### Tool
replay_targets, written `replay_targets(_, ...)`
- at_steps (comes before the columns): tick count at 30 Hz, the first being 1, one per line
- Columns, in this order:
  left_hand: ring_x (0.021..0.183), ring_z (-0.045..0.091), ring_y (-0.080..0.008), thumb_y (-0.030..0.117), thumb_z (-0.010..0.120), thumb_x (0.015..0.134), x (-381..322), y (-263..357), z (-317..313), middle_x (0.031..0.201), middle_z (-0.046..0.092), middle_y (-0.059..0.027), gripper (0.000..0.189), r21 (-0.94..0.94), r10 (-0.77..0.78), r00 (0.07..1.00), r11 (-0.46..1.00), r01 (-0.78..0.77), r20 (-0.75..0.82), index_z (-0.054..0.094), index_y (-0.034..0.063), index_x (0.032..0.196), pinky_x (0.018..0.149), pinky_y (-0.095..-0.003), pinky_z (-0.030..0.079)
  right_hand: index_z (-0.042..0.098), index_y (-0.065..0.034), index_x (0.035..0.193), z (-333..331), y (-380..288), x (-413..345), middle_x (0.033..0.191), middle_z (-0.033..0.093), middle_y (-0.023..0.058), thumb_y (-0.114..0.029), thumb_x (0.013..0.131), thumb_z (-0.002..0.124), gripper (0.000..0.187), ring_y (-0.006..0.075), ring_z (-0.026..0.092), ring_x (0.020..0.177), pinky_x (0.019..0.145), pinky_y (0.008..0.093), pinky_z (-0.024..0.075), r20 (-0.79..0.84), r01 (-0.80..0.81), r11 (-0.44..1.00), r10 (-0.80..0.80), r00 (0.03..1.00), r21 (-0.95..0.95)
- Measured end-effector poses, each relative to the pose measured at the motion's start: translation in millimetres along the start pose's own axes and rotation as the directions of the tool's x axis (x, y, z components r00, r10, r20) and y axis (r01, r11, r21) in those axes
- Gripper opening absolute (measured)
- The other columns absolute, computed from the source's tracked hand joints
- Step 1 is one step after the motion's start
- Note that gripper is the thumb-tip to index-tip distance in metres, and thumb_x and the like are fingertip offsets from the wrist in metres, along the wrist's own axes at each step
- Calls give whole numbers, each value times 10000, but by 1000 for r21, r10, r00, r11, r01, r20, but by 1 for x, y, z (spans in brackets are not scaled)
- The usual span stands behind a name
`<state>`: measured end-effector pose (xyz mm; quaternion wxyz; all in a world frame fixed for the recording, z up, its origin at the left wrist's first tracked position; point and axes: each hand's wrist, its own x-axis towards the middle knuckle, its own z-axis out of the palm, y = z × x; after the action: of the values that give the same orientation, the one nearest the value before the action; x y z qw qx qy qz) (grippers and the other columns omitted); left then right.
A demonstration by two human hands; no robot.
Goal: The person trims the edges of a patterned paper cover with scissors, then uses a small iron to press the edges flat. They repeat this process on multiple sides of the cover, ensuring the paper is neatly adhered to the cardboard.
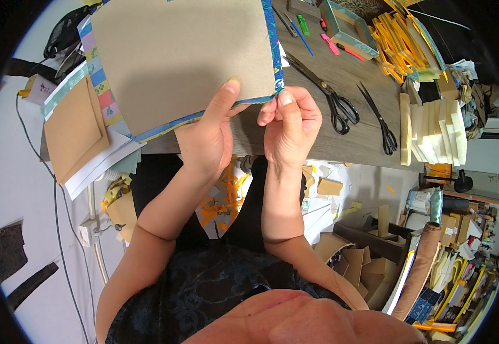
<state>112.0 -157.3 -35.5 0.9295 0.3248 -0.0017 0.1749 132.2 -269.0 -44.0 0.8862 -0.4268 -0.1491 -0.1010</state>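
Note:
A large sheet of greyish-brown cardboard [180, 64] is tilted up over the table's near edge. Strips of patterned fabric or paper [99, 86] border it: multicoloured squares at the left, dark blue with a floral print at the right. My left hand [211, 129] grips the near edge, thumb on the bare board and fingers underneath. At the near right corner my right hand [292, 120] pinches the blue edging between thumb and fingertips. The underside of the board is hidden from me.
Large black-handled scissors [331, 94] and a slimmer pair [379, 120] lie on the wooden table [361, 150]. Farther back are a pink marker [330, 44], a blue brush [299, 35] and an open box [348, 30]. Pale foam blocks [438, 131] stand right; brown sheets [75, 129] lie left.

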Motion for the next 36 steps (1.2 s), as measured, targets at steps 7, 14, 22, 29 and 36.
replay_targets(7,1121,579,-227,-58,589,882,-1,-16,-7,1184,580,-86,401,216,84,994,972,-97,66,495,27,1263,958,-373,481,653,2,1010,-6,4,9,882,674,46,-95,902,662,146,114,603,807,745,245,469,-177,-98,995,95,980,-10)
replay_targets(14,1077,580,-181,23,585,862,17,27,-28,1199,595,-101,397,-14,74,949,997,-73,306,520,-43,1249,956,-320,437,669,-34,1006,-30,-28,33,935,693,27,-38,858,693,150,82,610,842,798,229,465,-225,-43,994,18,974,-105)
replay_targets(22,1078,593,-185,-40,722,788,52,86,-65,1159,626,-72,500,295,-76,995,954,53,68,540,9,1252,923,-321,472,706,-48,1005,14,-56,121,932,694,-3,-194,870,724,200,75,601,865,807,247,464,335,182,712,78,939,-678)
replay_targets(29,1200,526,-233,-49,583,897,83,120,-95,1304,539,-82,506,-80,51,984,995,-65,-170,432,55,1368,1029,-396,427,616,-16,1178,54,39,364,999,677,80,-127,829,717,380,128,619,911,772,283,508,516,528,17,241,822,-849)
replay_targets(36,1166,528,-167,-60,632,872,97,111,-98,1242,568,-41,469,-49,130,982,989,-138,-135,502,71,1303,1002,-352,417,605,-91,1176,84,106,427,975,662,24,-268,794,799,463,163,570,944,901,334,448,606,704,126,627,490,-699)
